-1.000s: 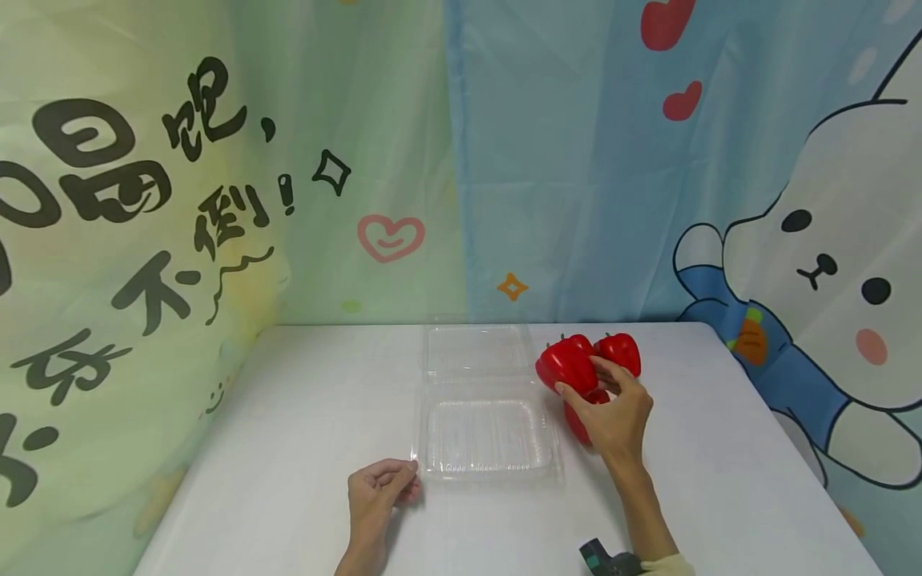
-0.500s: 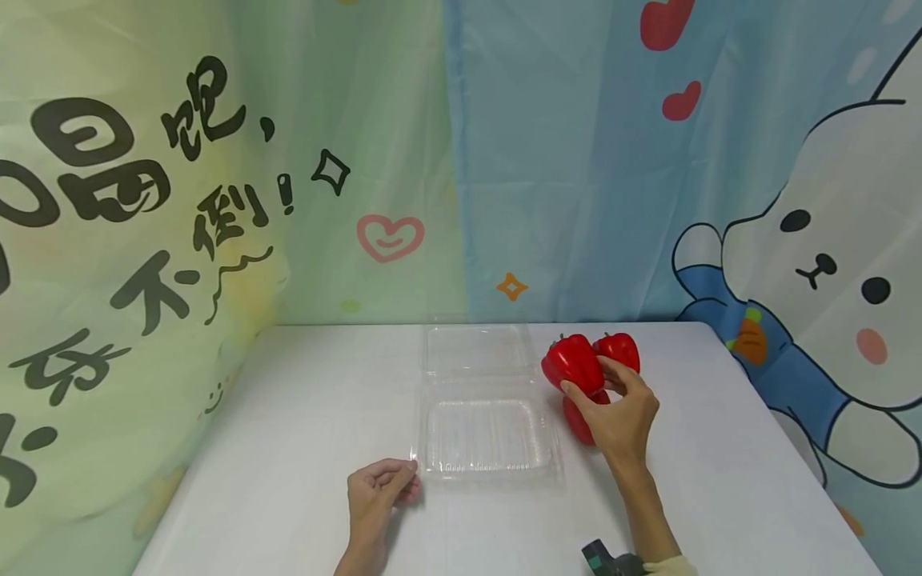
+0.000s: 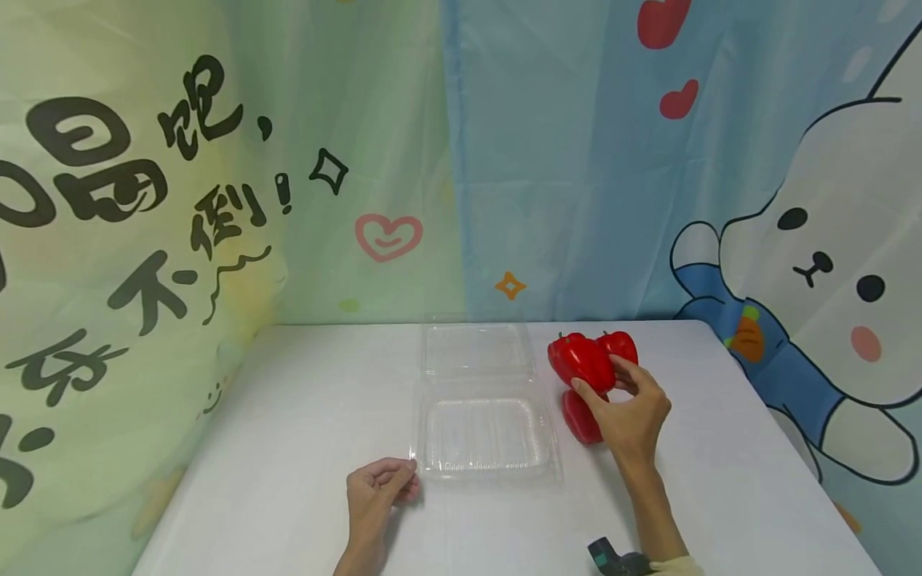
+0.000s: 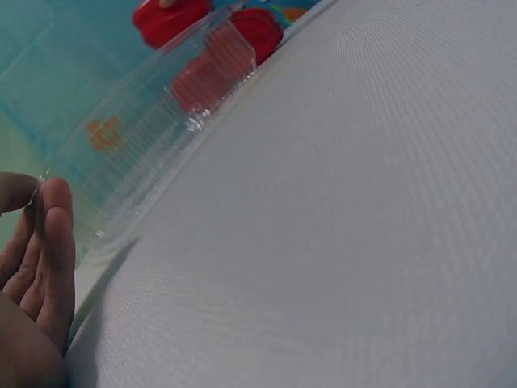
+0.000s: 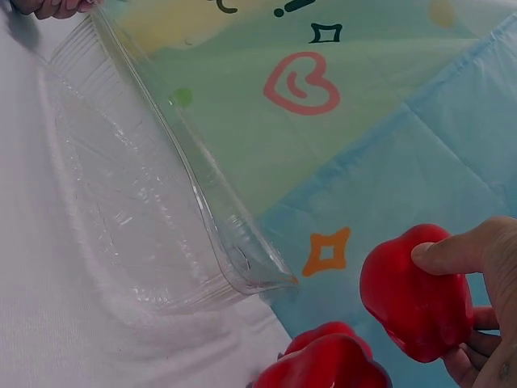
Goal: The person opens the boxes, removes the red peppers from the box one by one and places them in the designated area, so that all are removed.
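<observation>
My right hand (image 3: 634, 412) grips a red bell pepper (image 3: 587, 364) between thumb and fingers, right of the container. In the right wrist view this pepper (image 5: 416, 295) shows up close, thumb pressed on its side. My left hand (image 3: 380, 500) pinches the left front corner of a clear plastic clamshell container (image 3: 486, 436) with thumb and index finger. The container's lid (image 3: 475, 350) lies folded back behind its base. In the left wrist view the thumb and fingers (image 4: 58, 242) meet at the container's rim.
Another red bell pepper (image 3: 582, 418) lies in front of the held one, and one more (image 3: 621, 346) stands behind to the right. A dark wrist device (image 3: 615, 558) is on the right forearm. A printed curtain (image 3: 360, 160) hangs behind the white table (image 3: 302, 400).
My right hand has shifted a little to the right with the pepper, which has turned slightly in its grip. The left hand and the container have stayed in place.
</observation>
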A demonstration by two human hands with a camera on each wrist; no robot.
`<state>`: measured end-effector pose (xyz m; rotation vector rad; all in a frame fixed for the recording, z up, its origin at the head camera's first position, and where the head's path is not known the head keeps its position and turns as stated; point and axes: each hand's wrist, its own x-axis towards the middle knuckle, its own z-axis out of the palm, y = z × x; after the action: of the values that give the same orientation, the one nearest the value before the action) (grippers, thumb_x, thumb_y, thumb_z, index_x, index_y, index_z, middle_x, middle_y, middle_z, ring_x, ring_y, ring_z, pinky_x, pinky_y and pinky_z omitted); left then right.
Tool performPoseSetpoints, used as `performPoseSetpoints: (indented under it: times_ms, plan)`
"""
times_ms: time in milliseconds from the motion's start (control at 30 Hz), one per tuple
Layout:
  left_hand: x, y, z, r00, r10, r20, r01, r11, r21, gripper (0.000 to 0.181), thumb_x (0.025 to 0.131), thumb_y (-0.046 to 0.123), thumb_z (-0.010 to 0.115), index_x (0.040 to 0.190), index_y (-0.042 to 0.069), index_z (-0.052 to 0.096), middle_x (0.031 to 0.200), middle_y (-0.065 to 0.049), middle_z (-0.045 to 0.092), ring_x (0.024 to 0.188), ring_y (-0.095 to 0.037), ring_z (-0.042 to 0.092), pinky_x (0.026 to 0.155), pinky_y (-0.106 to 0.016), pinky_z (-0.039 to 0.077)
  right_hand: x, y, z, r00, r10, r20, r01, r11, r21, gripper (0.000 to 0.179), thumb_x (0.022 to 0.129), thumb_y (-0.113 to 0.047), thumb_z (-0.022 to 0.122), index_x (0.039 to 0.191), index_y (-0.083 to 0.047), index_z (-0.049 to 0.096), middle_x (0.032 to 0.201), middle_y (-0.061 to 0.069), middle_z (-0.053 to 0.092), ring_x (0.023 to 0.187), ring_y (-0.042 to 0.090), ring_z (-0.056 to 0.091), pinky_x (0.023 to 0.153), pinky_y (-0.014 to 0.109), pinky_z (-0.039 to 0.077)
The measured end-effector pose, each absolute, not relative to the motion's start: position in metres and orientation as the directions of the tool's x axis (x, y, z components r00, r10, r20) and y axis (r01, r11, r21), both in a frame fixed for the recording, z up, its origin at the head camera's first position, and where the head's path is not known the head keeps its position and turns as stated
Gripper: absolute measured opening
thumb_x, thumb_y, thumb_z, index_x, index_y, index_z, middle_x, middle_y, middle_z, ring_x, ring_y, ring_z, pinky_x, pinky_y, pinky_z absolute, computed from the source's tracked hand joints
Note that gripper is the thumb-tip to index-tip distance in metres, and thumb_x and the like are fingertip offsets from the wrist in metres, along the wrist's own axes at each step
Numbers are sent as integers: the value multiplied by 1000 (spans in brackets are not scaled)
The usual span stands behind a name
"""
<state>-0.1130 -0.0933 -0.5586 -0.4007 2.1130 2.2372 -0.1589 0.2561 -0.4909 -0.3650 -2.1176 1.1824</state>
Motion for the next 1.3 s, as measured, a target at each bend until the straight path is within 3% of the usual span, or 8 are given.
performPoseSetpoints:
  times_ms: [200, 333, 433, 567, 633, 1300]
  plan:
    - [-114, -93, -560, -964, -148, -219, -208, -84, 974, 24, 94, 13, 82, 103, -9, 76, 83, -15, 82, 67, -13, 75, 65, -25, 66, -158, 262, -494, -723, 545, 426, -67, 558, -827, 69, 83, -17, 96, 145, -9, 68, 140, 13, 74, 112, 16, 66, 89, -3, 42]
    - [-114, -92, -561, -964, -147, -223, -211, -93, 973, 25, 94, 13, 83, 103, -10, 76, 82, -15, 81, 66, -13, 75, 64, -25, 66, -158, 265, -493, -713, 561, 421, -43, 565, -824, 68, 83, -17, 96, 145, -9, 69, 140, 12, 75, 113, 12, 64, 99, 19, 59]
    - [-113, -92, -561, -965, -148, -217, -207, -80, 975, 25, 95, 14, 82, 103, -9, 76, 83, -15, 82, 66, -13, 75, 64, -25, 66, -157, 267, -494, -706, 570, 421, -32, 568, -823, 67, 83, -18, 95, 145, -9, 69, 140, 12, 75, 113, 10, 64, 101, 25, 60]
    - [-113, -92, -560, -968, -145, -206, -197, -72, 978, 25, 95, 14, 82, 103, -9, 76, 83, -16, 82, 66, -13, 75, 64, -25, 66, -156, 270, -495, -697, 579, 423, -38, 560, -828, 66, 84, -17, 95, 144, -9, 69, 139, 13, 75, 112, 9, 63, 92, 0, 46]
    - [-114, -92, -560, -968, -144, -204, -195, -75, 978, 24, 95, 13, 82, 102, -9, 76, 83, -17, 81, 66, -14, 75, 64, -25, 66, -156, 271, -495, -693, 586, 420, -35, 555, -831, 66, 84, -17, 95, 144, -8, 69, 140, 13, 75, 112, 9, 63, 89, -3, 42]
    - [-114, -92, -557, -963, -153, -223, -213, -79, 974, 23, 95, 10, 81, 103, -10, 76, 82, -16, 81, 66, -13, 75, 64, -24, 65, -152, 281, -500, -650, 643, 405, 1, 533, -846, 59, 87, -17, 93, 141, -7, 72, 137, 14, 76, 107, 1, 58, 92, -2, 43]
